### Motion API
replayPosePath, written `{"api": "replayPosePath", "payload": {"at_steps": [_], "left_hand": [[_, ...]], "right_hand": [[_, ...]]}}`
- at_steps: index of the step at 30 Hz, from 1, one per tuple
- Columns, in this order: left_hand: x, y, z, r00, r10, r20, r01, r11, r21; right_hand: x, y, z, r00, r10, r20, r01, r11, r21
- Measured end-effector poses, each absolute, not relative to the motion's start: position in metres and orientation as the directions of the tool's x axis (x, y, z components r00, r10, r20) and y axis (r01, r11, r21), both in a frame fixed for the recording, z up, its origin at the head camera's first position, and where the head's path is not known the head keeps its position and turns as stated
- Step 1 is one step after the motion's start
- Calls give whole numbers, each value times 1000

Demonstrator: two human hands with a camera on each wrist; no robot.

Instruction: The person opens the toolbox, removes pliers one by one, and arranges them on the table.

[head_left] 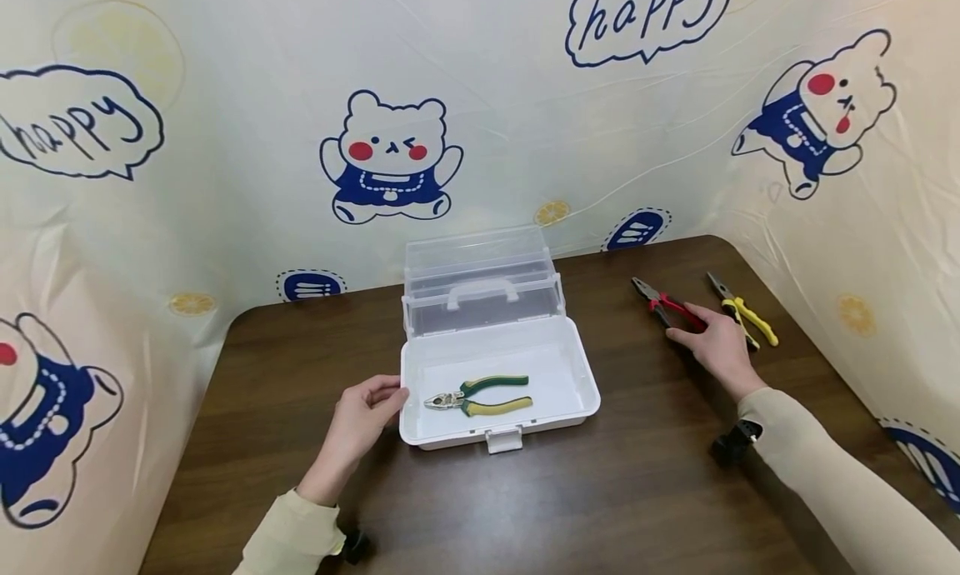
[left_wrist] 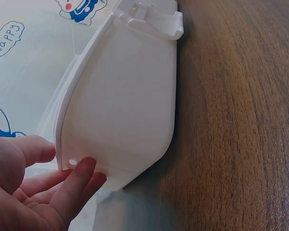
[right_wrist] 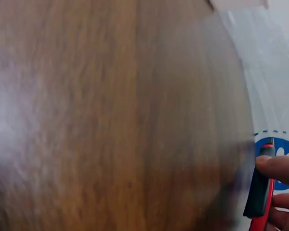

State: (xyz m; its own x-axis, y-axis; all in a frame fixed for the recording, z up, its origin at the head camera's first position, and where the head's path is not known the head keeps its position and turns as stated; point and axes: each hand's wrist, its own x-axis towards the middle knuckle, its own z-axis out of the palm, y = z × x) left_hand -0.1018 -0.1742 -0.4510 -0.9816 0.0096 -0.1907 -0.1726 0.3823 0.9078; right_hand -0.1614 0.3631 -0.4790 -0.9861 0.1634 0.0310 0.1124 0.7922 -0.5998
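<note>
A white toolbox (head_left: pixel 581 367) with a clear lid (head_left: pixel 480 262) stands open on the table. Inside it lie pliers with green and yellow handles (head_left: pixel 495 382), metal jaws toward the left. My left hand (head_left: pixel 360 421) pinches the box's left rim between thumb and fingers; the left wrist view shows the fingertips against the white outer wall (left_wrist: pixel 120 96). Off to the right, my right hand (head_left: pixel 723 350) grips the handles of red-and-black pliers (head_left: pixel 662 298), whose jaws point away to the back left. The right wrist view has the thumb on a black-and-red handle (right_wrist: pixel 260 192).
Long-nose pliers with yellow-and-black handles (head_left: pixel 738 308) lie just beyond the right hand, near the table's right edge. A printed sheet (head_left: pixel 495 125) hangs behind and beside the brown wooden table (head_left: pixel 285 375). The box's latch (head_left: pixel 504 440) sticks out at its front.
</note>
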Motion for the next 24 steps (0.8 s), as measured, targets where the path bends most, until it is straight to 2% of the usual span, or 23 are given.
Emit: {"api": "replayPosePath", "payload": {"at_steps": [9, 24], "left_hand": [[-100, -173, -450, -984, 15, -177, -158, 380, 911], [-99, -173, -447, -984, 12, -177, -159, 381, 911]], "right_hand": [[-164, 364, -484, -969, 245, -4, 198, 773, -603], [-160, 361, -482, -972, 236, 3, 190, 790, -584]]}}
